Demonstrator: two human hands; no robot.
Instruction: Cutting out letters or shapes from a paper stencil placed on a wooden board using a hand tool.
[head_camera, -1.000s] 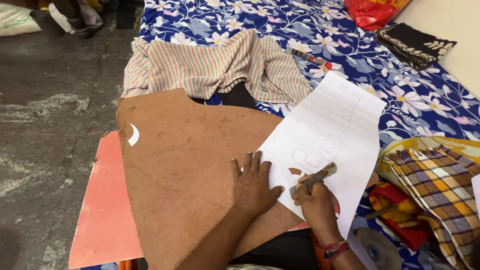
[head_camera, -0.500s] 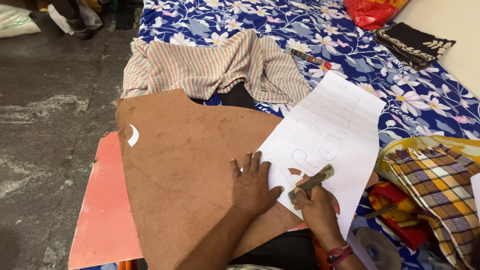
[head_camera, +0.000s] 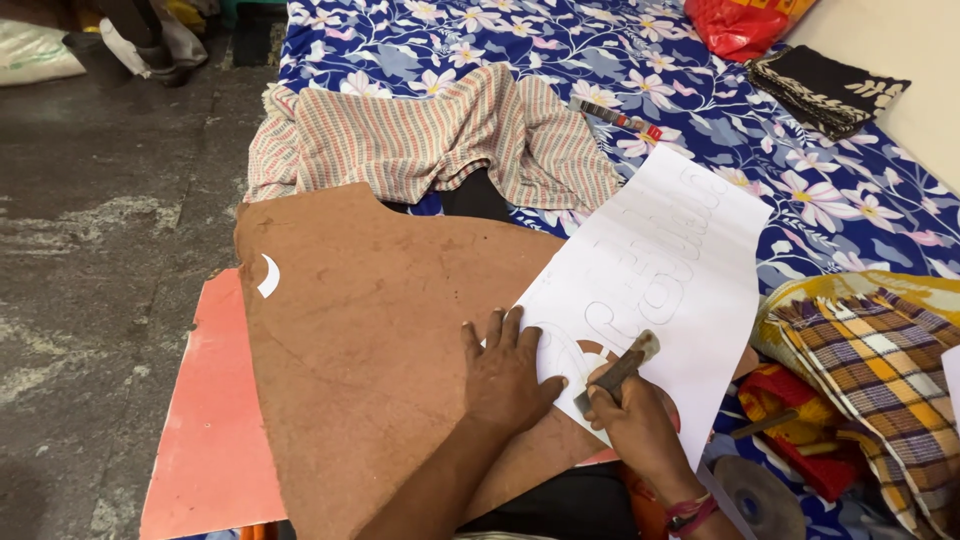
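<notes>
Head view, nearest first. My right hand (head_camera: 635, 425) is closed in a fist round one wooden-handled cutting tool (head_camera: 617, 370), fingers wrapped tight, the tool slanting down-left so its tip meets the white paper sheet (head_camera: 665, 270) at the lower-left corner. My left hand (head_camera: 505, 375) lies flat, fingers spread and straight, gripping nothing; the palm presses on the brown board (head_camera: 370, 330) and the fingertips reach onto the paper's edge, just left of the tool tip. One red thread band (head_camera: 690, 513) circles my right wrist.

One sheet of paper, penciled outlines across it, one curved cut opening beside my thumbs. It lies half on the board, half on the blue floral bedsheet (head_camera: 600, 60). One brown board, with one small white crescent scrap (head_camera: 268, 275) near its left edge. One pink sheet (head_camera: 215, 420) under the board, sticking out left onto the grey floor (head_camera: 100, 250).

Right of me: a pile of folded cloths (head_camera: 870, 370), checked yellow-brown on top, red beneath; count unclear. One round metal disc (head_camera: 757, 495) low right.

Farther: one striped garment (head_camera: 430, 140) crumpled past the board. One narrow flat pack (head_camera: 618, 118) on the bedsheet. One folded dark cloth (head_camera: 825, 88) top right, one red bag (head_camera: 745, 25) beside it, contents hidden. One white sack (head_camera: 35, 55) far left.
</notes>
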